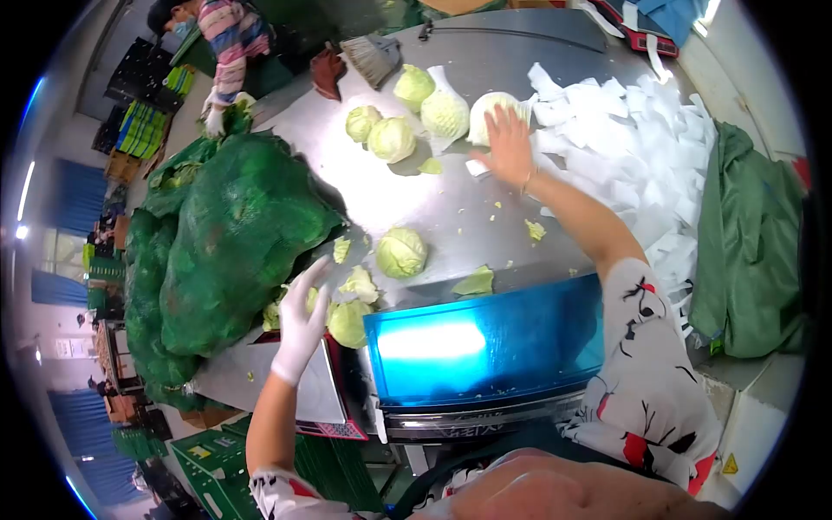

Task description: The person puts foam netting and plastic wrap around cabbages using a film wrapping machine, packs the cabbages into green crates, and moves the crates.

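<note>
**Bare right hand spread over a white-sleeved cabbage, gloved left hand open**

The right hand lies palm down on the sleeved cabbage, toward the far side of the metal tabletop; its grip is loose, fingers stretched rather than curled, perhaps simply to steady a round head that could roll. A heap of white foam sleeves lies just beside it, probably placed there to be within easy reach. The left hand's grip is released, with nothing visible in it; it hangs near a bare cabbage and the bulging green mesh sack. The sack seems set on that side to keep stock close, while a co-worker leans over its far end.

The cabbage under the right hand looks rounded and almost wholly white, its covering hiding most of the leaves. Its neighbour, a partly sleeved cabbage, shows pale green through the netting, the sleeve's loose end pointing away. A lone cabbage nearer the wearer is bare, pale green and tightly folded, with torn leaf scraps around it.
</note>
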`<state>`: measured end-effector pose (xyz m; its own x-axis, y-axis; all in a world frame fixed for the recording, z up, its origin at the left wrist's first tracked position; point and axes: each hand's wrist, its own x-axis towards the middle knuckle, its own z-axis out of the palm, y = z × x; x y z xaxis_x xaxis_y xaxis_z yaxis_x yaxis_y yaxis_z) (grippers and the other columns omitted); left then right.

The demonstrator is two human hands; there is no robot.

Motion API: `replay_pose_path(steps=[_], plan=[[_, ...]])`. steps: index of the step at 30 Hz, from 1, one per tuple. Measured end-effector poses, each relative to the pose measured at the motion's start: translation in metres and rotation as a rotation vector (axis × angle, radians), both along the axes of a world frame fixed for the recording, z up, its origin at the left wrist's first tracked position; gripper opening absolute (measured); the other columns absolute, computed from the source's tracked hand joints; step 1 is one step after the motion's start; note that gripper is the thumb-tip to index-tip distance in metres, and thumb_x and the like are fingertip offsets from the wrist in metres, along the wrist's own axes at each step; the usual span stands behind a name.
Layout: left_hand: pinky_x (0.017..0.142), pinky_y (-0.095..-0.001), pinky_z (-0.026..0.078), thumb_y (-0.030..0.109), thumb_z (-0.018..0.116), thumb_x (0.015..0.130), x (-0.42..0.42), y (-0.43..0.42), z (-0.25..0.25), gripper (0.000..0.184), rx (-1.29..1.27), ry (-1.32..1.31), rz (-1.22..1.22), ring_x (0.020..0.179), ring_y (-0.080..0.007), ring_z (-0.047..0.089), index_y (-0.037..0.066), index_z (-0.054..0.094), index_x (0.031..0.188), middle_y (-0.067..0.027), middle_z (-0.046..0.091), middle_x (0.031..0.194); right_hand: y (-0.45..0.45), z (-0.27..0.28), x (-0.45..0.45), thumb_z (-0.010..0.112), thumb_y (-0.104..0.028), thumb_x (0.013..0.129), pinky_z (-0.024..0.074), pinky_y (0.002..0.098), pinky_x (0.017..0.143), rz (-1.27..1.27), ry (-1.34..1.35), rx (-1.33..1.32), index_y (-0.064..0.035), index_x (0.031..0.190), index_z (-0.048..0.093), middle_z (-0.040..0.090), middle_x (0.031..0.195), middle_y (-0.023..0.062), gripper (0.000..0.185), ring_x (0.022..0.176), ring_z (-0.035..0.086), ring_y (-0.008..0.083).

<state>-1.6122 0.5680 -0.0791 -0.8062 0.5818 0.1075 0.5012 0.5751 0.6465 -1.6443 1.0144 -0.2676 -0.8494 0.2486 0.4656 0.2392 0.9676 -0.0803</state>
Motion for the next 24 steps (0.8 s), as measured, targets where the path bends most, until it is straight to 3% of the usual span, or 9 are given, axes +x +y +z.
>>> replay_pose_path(steps=[2, 5, 6, 10, 15, 18, 20, 23, 24], plan=[[0.096, -0.0340, 0.048, 0.008, 0.057, 0.094, -0.022, 0.053, -0.039, 0.036, 0.127, -0.236, -0.067, 0.111, -0.0254, 0.063, -0.002, 0.057, 0.128, -0.0153, 0.067, 0.115, -0.031, 0.005, 0.056, 0.064, -0.052, 0.083, 0.0298, 0.0562, 0.108, 0.037, -0.062, 0.019, -0.0011, 0.141, 0.043, 0.038, 0.146, 0.0193, 0.080, 0.135, 0.034, 0.0430], [0.096, -0.0347, 0.049, 0.024, 0.058, 0.097, -0.055, 0.130, -0.092, 0.044, 0.114, -0.805, -0.113, 0.113, -0.0227, 0.062, -0.001, 0.054, 0.133, -0.0149, 0.065, 0.119, -0.029, 0.036, 0.106, 0.066, -0.040, 0.085, 0.0368, 0.0511, 0.104, 0.215, -0.187, -0.357, -0.0007, 0.139, 0.045, 0.041, 0.143, 0.0237, 0.070, 0.127, 0.044, 0.0427], [0.096, -0.0363, 0.049, 0.032, 0.058, 0.097, -0.066, 0.150, -0.119, 0.051, 0.187, -1.073, -0.085, 0.113, -0.0245, 0.062, 0.001, 0.049, 0.137, -0.0155, 0.062, 0.123, -0.014, 0.043, 0.103, 0.070, -0.033, 0.082, 0.0415, 0.0454, 0.101, 0.282, 0.040, -0.348, -0.0005, 0.135, 0.049, 0.051, 0.132, 0.0229, 0.066, 0.117, 0.052, 0.0394], [0.097, -0.0437, 0.049, 0.044, 0.055, 0.098, -0.058, 0.225, -0.166, 0.062, 0.392, -1.587, 0.203, 0.115, -0.0280, 0.059, 0.009, 0.037, 0.146, -0.0146, 0.055, 0.134, 0.065, 0.047, 0.052, 0.071, -0.045, 0.081, 0.0419, 0.0397, 0.102, 0.219, -0.095, -0.682, -0.0010, 0.133, 0.053, 0.056, 0.129, 0.0211, 0.070, 0.119, 0.054, 0.0338], [0.104, -0.0542, 0.042, 0.056, 0.056, 0.093, -0.017, 0.261, -0.179, 0.076, 0.438, -1.602, -0.062, 0.128, -0.0300, 0.050, 0.011, 0.033, 0.148, -0.0140, 0.048, 0.142, 0.041, 0.033, 0.030, 0.070, -0.056, 0.083, 0.0442, 0.0328, 0.099, 0.251, -1.010, -1.124, -0.0031, 0.135, 0.055, 0.059, 0.131, 0.0140, 0.076, 0.116, 0.057, 0.0251], [0.107, -0.0564, 0.038, 0.059, 0.057, 0.091, -0.003, 0.255, -0.182, 0.079, 0.399, -1.607, -0.055, 0.131, -0.0297, 0.048, 0.011, 0.033, 0.149, -0.0130, 0.045, 0.146, 0.006, 0.031, 0.051, 0.063, -0.057, 0.088, 0.0495, 0.0337, 0.093, 0.251, -0.993, -1.080, -0.0023, 0.132, 0.057, 0.063, 0.123, 0.0129, 0.070, 0.111, 0.060, 0.0221], [0.108, -0.0522, 0.038, 0.057, 0.056, 0.092, 0.009, 0.250, -0.163, 0.074, 0.366, -1.640, 0.091, 0.131, -0.0291, 0.048, 0.009, 0.039, 0.146, -0.0131, 0.045, 0.146, 0.005, 0.010, 0.063, 0.057, -0.056, 0.092, 0.0521, 0.0341, 0.090, 0.311, -0.900, -1.511, -0.0030, 0.129, 0.059, 0.066, 0.119, 0.0112, 0.065, 0.108, 0.062, 0.0193], [0.101, -0.0435, 0.046, 0.055, 0.056, 0.093, 0.007, 0.224, -0.165, 0.071, 0.395, -1.619, -0.154, 0.127, -0.0267, 0.052, 0.008, 0.042, 0.144, -0.0107, 0.053, 0.140, 0.004, 0.038, 0.080, 0.046, -0.056, 0.098, 0.0546, 0.0336, 0.087, 0.319, -0.779, -1.969, -0.0049, 0.126, 0.060, 0.067, 0.117, 0.0089, 0.060, 0.103, 0.065, 0.0155], [0.104, -0.0387, 0.042, 0.048, 0.056, 0.096, 0.012, 0.210, -0.130, 0.066, 0.499, -1.573, -0.214, 0.128, -0.0255, 0.050, 0.002, 0.046, 0.141, -0.0134, 0.053, 0.139, 0.000, 0.062, 0.090, 0.043, -0.056, 0.100, 0.0553, 0.0333, 0.087, 0.307, -0.747, -2.095, -0.0058, 0.125, 0.061, 0.068, 0.116, 0.0081, 0.059, 0.102, 0.066, 0.0143]])
